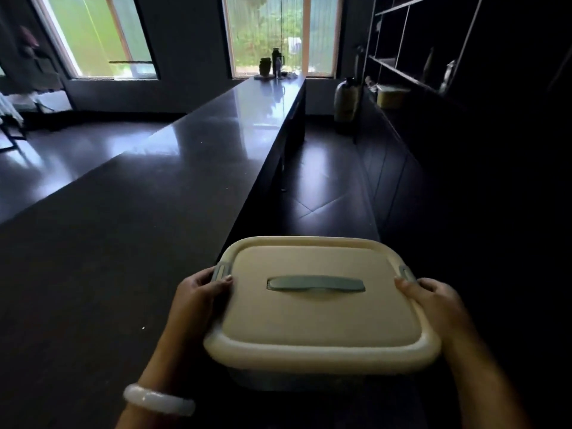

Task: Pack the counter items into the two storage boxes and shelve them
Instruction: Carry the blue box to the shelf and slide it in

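Storage box (322,308), cream w/ lid on, grey handle (315,283) flat across lid centre, sits between both hands at the near end of the dark counter (130,230); its right part juts past the counter edge. Left hand (202,292) grips box's left side, thumb on lid, fingers curled beside the grey latch (221,270). Right hand (433,297) grips the right side, thumb on lid rim next to the other latch (407,271). White bangle (158,399) on left wrist. Well beyond the hands, at counter's far end by a window (280,35): dark bottles (276,62). Beyond the right hand, dim shelving (402,51) w/ a yellowish box (391,96); contents too dark to tell.
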Motion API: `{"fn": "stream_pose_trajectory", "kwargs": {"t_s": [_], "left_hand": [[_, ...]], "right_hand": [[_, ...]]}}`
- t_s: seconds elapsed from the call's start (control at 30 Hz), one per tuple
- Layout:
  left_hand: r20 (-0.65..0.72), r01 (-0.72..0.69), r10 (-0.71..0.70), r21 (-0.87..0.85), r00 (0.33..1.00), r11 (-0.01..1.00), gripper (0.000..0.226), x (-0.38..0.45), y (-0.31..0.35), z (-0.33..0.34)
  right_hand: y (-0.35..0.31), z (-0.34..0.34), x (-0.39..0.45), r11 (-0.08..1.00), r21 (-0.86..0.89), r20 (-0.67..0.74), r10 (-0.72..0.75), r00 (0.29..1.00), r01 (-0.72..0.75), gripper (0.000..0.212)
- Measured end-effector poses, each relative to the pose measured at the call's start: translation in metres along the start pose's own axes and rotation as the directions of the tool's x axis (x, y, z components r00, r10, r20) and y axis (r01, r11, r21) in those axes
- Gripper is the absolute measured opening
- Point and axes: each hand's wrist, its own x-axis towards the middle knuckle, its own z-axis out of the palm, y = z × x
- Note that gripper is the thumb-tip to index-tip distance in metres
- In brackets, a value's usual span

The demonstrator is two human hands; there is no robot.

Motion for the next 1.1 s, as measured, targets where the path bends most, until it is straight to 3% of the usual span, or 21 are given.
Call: {"fn": "stream_pose_trajectory", "kwargs": {"t_s": [0.47,0.67,1.1], "left_hand": [[0.155,-0.002,-0.002,0.028,0.988,1.0,0.024,0.324,0.051,0.151],[0.196,0.006,-0.017,0.057,0.98,0.998,0.025,0.439,0.068,0.212],[0.047,-0.003,-0.001,0.088,0.999,0.996,0.025,0.707,0.085,0.354]], "right_hand": [[-0.063,0.035,0.293,0.998,0.06,-0.247,0.027,0.969,-0.012,0.019],[-0.086,0.042,0.418,0.996,0.082,-0.244,0.05,0.969,-0.03,0.018],[-0.173,0.065,0.755,1.0,-0.004,-0.107,-0.027,0.994,0.027,0.023]]}}
